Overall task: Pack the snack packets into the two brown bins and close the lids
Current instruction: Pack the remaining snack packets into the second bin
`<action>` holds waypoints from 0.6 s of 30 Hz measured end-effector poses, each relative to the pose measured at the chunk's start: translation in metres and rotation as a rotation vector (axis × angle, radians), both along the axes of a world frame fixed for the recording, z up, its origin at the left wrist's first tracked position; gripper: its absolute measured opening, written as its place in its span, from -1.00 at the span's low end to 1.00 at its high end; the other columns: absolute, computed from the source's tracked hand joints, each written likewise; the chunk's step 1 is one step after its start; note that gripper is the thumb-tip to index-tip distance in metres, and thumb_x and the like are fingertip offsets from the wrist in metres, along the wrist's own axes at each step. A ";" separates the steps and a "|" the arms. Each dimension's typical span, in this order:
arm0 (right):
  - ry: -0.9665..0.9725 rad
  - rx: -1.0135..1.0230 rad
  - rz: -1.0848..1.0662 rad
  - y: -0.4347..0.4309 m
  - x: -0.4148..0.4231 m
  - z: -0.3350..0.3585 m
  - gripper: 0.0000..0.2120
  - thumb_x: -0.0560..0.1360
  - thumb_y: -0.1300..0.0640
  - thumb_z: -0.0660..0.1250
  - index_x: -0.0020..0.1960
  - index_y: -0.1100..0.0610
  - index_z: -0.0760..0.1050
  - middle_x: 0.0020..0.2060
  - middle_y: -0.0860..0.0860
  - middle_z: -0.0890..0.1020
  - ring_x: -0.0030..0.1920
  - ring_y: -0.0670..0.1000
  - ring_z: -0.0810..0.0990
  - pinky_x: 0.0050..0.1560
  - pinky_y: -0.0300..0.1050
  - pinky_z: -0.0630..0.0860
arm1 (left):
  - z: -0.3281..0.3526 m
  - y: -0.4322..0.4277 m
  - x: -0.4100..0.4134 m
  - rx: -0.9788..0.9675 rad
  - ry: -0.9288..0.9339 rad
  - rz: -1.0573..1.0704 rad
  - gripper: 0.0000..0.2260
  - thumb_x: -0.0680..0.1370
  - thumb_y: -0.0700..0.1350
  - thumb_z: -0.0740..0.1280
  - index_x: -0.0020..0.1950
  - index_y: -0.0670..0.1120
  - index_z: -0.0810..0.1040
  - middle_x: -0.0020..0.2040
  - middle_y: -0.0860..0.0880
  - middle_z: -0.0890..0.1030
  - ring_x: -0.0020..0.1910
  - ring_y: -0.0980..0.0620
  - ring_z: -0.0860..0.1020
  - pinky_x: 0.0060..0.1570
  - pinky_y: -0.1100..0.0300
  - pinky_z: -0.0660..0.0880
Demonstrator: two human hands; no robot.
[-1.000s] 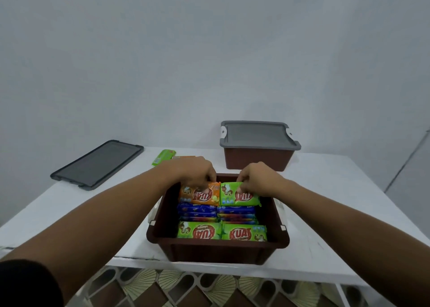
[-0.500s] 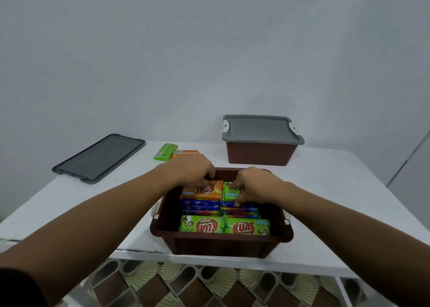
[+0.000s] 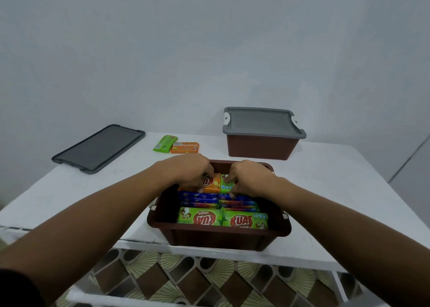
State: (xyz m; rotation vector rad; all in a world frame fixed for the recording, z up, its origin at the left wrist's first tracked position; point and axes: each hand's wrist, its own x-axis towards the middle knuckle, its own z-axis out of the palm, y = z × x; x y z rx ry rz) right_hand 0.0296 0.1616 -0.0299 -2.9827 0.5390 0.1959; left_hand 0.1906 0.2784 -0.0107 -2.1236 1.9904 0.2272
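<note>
Open bin [image 3: 218, 235] at the near edge of the tabletop [image 3: 337, 178], its packets in two columns, each with its long axis running left to right. Near row: left green packet [image 3: 199, 217], "KUAT" upside down to the viewer, and right green packet [image 3: 245, 220], "KUAT" upright. Middle rows: blue packets [image 3: 197, 196], print too small to read. Far row: orange packet [image 3: 212, 182], "KU" showing inverted, gripped by the curled fingers of the left hand [image 3: 188, 173]; touching it, the far green packet [image 3: 226, 186], with the fingers of the right hand [image 3: 249, 178] curled down onto it. Behind the bin, two packets lie on the tabletop: loose green packet [image 3: 164, 141], long axis pointing away and rightward, and just beside it the loose orange packet [image 3: 185, 147], long axis left to right, labels unreadable. Far right: closed bin [image 3: 263, 147] under its grey lid [image 3: 261, 123] with white latches. Far left: spare lid [image 3: 99, 148], lying flat, long axis oblique.
</note>
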 end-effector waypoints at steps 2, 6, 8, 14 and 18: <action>-0.001 -0.006 0.020 0.000 -0.002 -0.001 -0.47 0.45 -0.11 0.48 0.38 -0.01 0.53 0.26 -0.01 0.59 0.20 0.03 0.57 0.18 -0.05 0.53 | 0.001 0.002 0.000 0.015 0.015 0.009 -0.49 0.55 0.01 0.46 0.50 0.02 0.46 0.36 -0.01 0.53 0.30 -0.04 0.50 0.12 0.16 0.40; -0.028 0.069 0.069 -0.008 -0.003 0.011 -0.50 0.45 -0.12 0.48 0.35 0.02 0.56 0.20 -0.03 0.64 0.09 -0.05 0.60 0.02 -0.18 0.52 | 0.009 0.008 0.006 -0.013 0.065 -0.009 -0.61 0.56 0.03 0.42 0.40 0.06 0.55 0.25 0.05 0.59 0.19 0.01 0.54 0.13 0.09 0.50; -0.142 0.106 0.070 -0.015 -0.001 0.027 -0.62 0.48 -0.06 0.46 0.26 0.03 0.63 0.14 -0.03 0.67 0.01 -0.10 0.60 0.02 -0.19 0.53 | 0.015 0.012 0.010 -0.184 0.104 -0.002 -0.75 0.59 -0.03 0.37 0.27 0.03 0.63 0.12 0.06 0.63 0.10 0.02 0.57 0.08 0.10 0.51; -0.499 0.156 0.041 -0.021 0.019 0.066 -0.84 0.54 0.08 0.42 0.07 0.08 0.71 -0.01 -0.04 0.72 -0.08 -0.10 0.63 0.01 -0.18 0.56 | 0.037 0.023 0.020 -0.604 0.157 0.058 -0.84 0.62 -0.13 0.35 0.11 -0.07 0.71 0.03 -0.02 0.69 -0.04 -0.04 0.62 -0.01 -0.01 0.56; -0.518 0.167 0.096 -0.019 0.044 0.069 -0.83 0.56 0.08 0.40 0.09 0.08 0.71 0.00 -0.06 0.71 -0.07 -0.13 0.61 -0.13 -0.42 0.41 | 0.043 0.026 0.033 -0.667 0.173 0.083 -0.84 0.62 -0.14 0.35 0.13 -0.08 0.70 0.05 -0.03 0.69 -0.03 -0.03 0.61 -0.02 -0.01 0.55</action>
